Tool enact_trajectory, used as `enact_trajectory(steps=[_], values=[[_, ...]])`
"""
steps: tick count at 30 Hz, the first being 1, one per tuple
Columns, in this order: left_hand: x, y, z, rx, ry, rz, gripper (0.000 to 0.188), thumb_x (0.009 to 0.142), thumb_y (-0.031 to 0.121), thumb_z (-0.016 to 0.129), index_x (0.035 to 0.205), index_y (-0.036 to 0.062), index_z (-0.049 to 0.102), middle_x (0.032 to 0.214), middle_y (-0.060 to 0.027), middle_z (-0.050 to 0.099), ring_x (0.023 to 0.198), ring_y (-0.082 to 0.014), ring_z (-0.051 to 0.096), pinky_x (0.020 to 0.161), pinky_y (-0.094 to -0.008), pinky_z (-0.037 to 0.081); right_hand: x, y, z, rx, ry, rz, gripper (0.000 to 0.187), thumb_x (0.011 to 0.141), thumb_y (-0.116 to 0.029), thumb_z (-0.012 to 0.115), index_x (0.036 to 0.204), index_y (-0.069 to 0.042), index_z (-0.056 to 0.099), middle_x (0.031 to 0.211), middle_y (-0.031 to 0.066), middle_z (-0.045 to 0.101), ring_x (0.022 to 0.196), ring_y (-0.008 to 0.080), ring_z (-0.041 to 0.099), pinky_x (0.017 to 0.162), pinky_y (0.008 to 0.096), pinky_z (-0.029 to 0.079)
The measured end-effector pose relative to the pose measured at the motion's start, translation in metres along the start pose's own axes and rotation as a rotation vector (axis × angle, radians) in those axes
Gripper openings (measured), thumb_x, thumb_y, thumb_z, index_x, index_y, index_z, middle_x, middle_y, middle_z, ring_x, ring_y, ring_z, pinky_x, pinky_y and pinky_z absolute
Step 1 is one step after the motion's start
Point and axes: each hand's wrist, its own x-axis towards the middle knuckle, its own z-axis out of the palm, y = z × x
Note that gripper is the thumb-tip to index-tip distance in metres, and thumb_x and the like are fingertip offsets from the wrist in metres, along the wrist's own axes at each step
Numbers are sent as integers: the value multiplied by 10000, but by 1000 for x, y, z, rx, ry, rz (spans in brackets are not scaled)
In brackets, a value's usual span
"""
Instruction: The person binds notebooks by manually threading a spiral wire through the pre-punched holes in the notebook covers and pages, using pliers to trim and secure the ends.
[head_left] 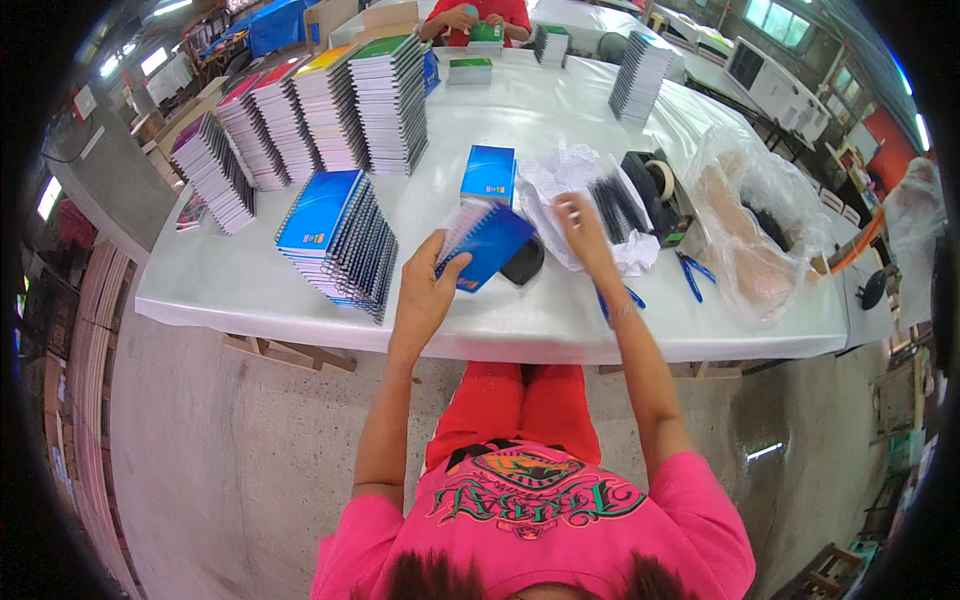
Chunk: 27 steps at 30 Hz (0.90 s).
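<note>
My left hand grips a blue-covered notebook along its left side, thumb on top; it is tilted above the table. My right hand is smeared by motion, over crumpled white paper, and whether it holds anything does not show. Black spiral binding coils lie on that paper, just right of the hand. Beyond the held notebook sits a short blue notebook pile. A dark rounded object is partly hidden beneath it. Blue-handled pliers show partly behind my right wrist.
A tall stack of blue spiral notebooks stands left, with several colored stacks behind. On the right are more pliers, a black box with a tape roll, and a clear plastic bag. Opposite, a person in red handles a green notebook.
</note>
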Motion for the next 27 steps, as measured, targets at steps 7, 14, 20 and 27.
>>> enact_trajectory(steps=[7, 14, 20, 27], values=[[-22, -48, 29, 855, -135, 276, 245, 821, 37, 583, 1061, 89, 585, 1066, -59, 561, 1114, -285, 529, 1037, -645, 254, 36, 106, -48, -884, 108, 133, 269, 807, -148, 644, 1054, -44, 627, 1124, 248, 570, 1046, 442, 553, 873, 510, 473], [-36, -49, 52, 790, 42, 230, 417, 788, 358, 713, 1052, 84, 542, 1199, -75, 450, 1245, -310, 375, 1073, -724, 102, 44, 94, -50, -625, 147, 173, 272, 759, -28, 567, 993, -25, 707, 1028, 227, 641, 987, 405, 610, 862, 486, 491], [-29, -52, 81, 719, 281, 178, 719, 632, 641, 778, 987, 68, 527, 1187, -107, 425, 1234, -313, 381, 1042, -733, 145, 42, 42, -55, -562, 120, -10, 481, 769, 19, 518, 1245, -10, 573, 1025, 188, 611, 941, 319, 580, 871, 381, 463], [-28, -53, 87, 692, 357, 186, 612, 669, 559, 790, 944, 74, 538, 1166, -112, 424, 1206, -314, 398, 1034, -713, 179, -41, -52, -43, -20, -297, 16, 348, 973, -112, 474, 1308, -19, 482, 1047, 186, 554, 985, 247, 549, 908, 382, 408]])
